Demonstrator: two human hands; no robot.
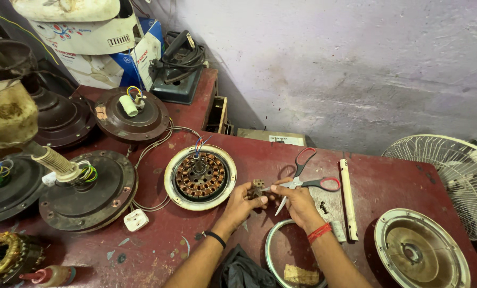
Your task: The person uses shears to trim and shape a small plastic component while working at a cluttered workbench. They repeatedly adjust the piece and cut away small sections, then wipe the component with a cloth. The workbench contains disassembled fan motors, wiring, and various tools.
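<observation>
Dark cloth (238, 272) lies nearest; my left hand (242, 201) fingers clamp a small brown part (257, 188), right hand (297, 202) fingers pinch it beside scissors (302, 181).

You face a stained, pale grey plastered wall (355, 64) that meets a worn dark red workbench (387, 176). Stacked cardboard boxes (110, 53) fill the far left corner, lit by soft, even light.

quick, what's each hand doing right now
Left hand: closed on a small brown part.
Right hand: pinching the same small brown part; the scissors lie just behind it.
</observation>
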